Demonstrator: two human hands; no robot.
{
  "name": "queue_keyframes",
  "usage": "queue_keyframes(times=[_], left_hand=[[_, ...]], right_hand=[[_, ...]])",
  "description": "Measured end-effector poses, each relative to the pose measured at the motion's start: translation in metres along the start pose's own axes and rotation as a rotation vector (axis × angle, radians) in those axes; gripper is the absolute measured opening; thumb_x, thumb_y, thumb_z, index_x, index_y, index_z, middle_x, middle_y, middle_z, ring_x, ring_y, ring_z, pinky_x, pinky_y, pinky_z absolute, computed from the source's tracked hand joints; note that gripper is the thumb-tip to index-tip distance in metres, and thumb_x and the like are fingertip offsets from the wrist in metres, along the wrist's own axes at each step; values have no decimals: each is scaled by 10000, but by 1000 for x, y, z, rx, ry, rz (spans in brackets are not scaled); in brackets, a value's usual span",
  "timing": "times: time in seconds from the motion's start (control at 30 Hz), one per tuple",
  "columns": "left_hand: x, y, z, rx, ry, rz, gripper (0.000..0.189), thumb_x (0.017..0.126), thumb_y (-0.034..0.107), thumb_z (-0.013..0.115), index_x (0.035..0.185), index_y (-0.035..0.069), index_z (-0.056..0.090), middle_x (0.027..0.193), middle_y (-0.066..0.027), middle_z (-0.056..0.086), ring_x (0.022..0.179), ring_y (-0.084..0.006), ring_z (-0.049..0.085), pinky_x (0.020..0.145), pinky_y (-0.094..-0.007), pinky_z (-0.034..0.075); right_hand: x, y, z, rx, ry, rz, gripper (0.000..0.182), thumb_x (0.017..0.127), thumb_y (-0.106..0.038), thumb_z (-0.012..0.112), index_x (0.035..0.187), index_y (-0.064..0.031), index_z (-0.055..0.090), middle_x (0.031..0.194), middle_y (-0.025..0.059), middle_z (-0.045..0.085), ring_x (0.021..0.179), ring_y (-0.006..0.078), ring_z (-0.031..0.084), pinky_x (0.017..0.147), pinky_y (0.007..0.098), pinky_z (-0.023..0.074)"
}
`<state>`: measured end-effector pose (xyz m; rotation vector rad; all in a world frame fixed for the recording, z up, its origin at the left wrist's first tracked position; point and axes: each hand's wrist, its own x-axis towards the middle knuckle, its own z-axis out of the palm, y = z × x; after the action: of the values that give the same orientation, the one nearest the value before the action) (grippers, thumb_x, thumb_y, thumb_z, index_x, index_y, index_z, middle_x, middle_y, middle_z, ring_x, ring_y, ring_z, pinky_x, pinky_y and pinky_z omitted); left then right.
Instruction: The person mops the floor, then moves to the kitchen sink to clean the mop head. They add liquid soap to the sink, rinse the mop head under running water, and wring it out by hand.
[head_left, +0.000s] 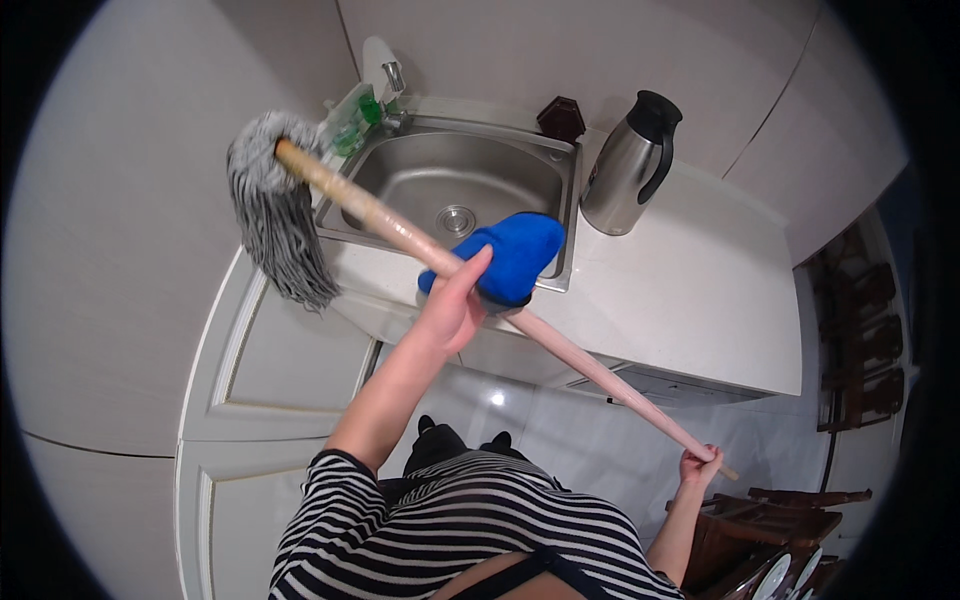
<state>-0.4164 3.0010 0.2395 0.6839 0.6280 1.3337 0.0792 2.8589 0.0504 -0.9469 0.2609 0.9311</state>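
A string mop runs slantwise across the head view, its grey string head (281, 217) at the upper left, hanging by the left end of the counter. My left hand (454, 311) grips the middle of its wooden handle (581, 360), thumb along the top. At that same spot a blue cloth item with a dark edge (517, 255) lies against the handle and hides part of it; whether it is a folded cloth or a mitt, I cannot tell. Near the handle's far lower-right end, my right hand (699, 465) is closed around the wood.
Behind the handle is a stainless steel sink (405, 176) with a faucet (394, 116) and green bottles (356, 127). A steel vacuum jug (626, 172) stands on the white counter (697, 285). Grey cabinet doors (292, 352) are at left, wooden chairs (757, 517) at lower right.
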Motion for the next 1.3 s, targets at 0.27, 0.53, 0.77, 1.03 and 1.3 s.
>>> queue_keyframes(times=[0.27, 0.53, 0.77, 1.03, 1.3], left_hand=[[62, -2, 54, -91, -224, -67, 246, 823, 219, 520, 988, 38, 501, 951, -39, 552, 897, -131, 527, 800, -295, 423], [100, -9, 43, -314, -343, -310, 329, 821, 332, 491, 979, 44, 484, 928, -84, 557, 865, -205, 549, 819, -363, 419], [134, -75, -60, -386, 21, -684, 467, 726, 553, 508, 862, 106, 508, 807, -57, 560, 722, -163, 552, 664, -286, 446], [73, -18, -75, -167, -231, -652, 642, 720, 684, 346, 838, 79, 528, 679, -20, 557, 572, -115, 523, 570, -231, 437], [18, 141, -145, -330, 205, -55, 292, 768, 310, 563, 928, 68, 536, 870, -53, 573, 815, -158, 555, 757, -301, 443]], right_hand=[[-3, -69, -22, 111, -25, -161, 130, 724, -208, 521, 650, -103, 501, 636, 6, 542, 576, 158, 529, 557, 312, 467], [-115, -201, 26, 15, -27, -824, 218, 762, -272, 486, 697, -69, 530, 694, 25, 558, 667, 181, 542, 617, 298, 450], [-277, -119, 210, -224, -799, -974, 224, 826, -137, 348, 615, -77, 302, 604, 29, 328, 619, 165, 371, 796, 330, 384], [-329, 19, 354, -300, -1096, -918, 262, 759, -357, 440, 648, -122, 409, 637, 44, 422, 702, 133, 475, 886, 338, 327], [-344, 132, 462, -387, -1419, -905, 201, 835, -276, 333, 703, -126, 353, 536, 28, 368, 531, 116, 339, 801, 316, 317]])
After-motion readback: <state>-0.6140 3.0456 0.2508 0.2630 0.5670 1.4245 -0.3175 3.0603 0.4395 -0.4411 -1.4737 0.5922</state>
